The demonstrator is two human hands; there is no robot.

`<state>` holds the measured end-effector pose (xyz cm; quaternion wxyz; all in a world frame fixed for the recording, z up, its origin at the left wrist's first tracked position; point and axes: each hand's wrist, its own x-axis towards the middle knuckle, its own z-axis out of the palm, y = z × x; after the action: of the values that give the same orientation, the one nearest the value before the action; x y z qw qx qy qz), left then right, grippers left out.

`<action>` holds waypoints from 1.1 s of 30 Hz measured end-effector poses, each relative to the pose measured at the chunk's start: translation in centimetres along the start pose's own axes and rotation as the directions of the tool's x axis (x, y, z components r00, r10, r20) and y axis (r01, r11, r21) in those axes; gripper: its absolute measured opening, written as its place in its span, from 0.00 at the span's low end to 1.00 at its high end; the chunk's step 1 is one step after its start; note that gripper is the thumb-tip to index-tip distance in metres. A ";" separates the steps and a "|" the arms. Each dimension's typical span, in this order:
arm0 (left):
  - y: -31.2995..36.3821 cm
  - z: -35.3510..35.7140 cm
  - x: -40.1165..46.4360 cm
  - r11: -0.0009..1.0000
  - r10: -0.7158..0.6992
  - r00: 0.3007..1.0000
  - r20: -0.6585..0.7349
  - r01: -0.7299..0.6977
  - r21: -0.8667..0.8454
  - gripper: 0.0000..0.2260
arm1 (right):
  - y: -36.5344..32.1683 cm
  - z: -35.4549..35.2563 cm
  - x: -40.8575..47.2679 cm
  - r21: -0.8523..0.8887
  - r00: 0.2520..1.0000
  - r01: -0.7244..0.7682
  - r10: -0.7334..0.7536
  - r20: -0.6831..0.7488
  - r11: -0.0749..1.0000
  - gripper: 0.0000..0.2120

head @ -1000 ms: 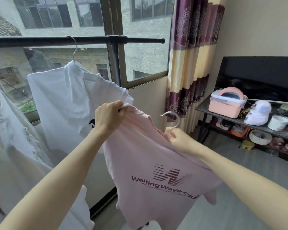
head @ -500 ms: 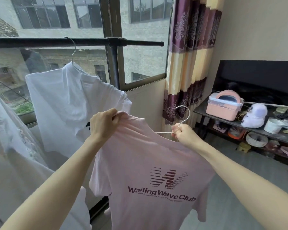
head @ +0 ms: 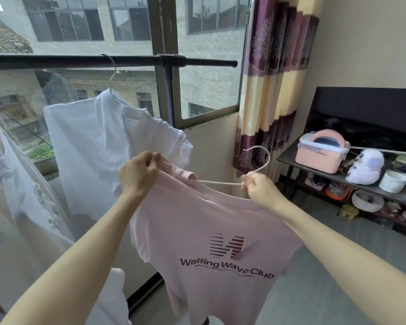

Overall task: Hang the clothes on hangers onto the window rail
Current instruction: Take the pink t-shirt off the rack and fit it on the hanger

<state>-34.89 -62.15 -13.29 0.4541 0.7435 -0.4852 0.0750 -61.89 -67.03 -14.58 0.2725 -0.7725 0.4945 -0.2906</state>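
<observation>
A pink T-shirt (head: 211,231) with dark "Waiting Wave Club" print hangs between my hands, below the black window rail (head: 80,61). My left hand (head: 138,174) grips the shirt's left shoulder. My right hand (head: 258,186) pinches the neck of a white wire hanger (head: 259,158), whose hook points up and whose left arm runs into the shirt's collar. A white shirt (head: 108,146) hangs from the rail on a metal hanger (head: 111,73). Another white garment (head: 14,184) hangs at the far left.
The rail's free end (head: 230,63) reaches toward a purple and yellow curtain (head: 272,78). At the right, a dark shelf unit (head: 288,158) carries a pink box (head: 321,152), a white plush toy (head: 366,167) and a white cup (head: 393,181). Grey floor lies below.
The hanger has been pulled up out of the collar, so its hook and left arm now show. The shirt has turned to face me and hangs flatter.
</observation>
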 end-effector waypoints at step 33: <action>0.6 4.0 -3.2 0.991 0.043 0.987 0.156 -0.023 -0.130 0.09 | 2.4 -2.3 1.5 0.172 0.946 -0.096 0.143 -0.289 0.980 0.13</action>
<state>-38.31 -63.15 -16.99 0.4598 0.7082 -0.5358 -0.0080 -64.46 -69.55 -14.43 0.2709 -0.6642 0.5518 -0.4253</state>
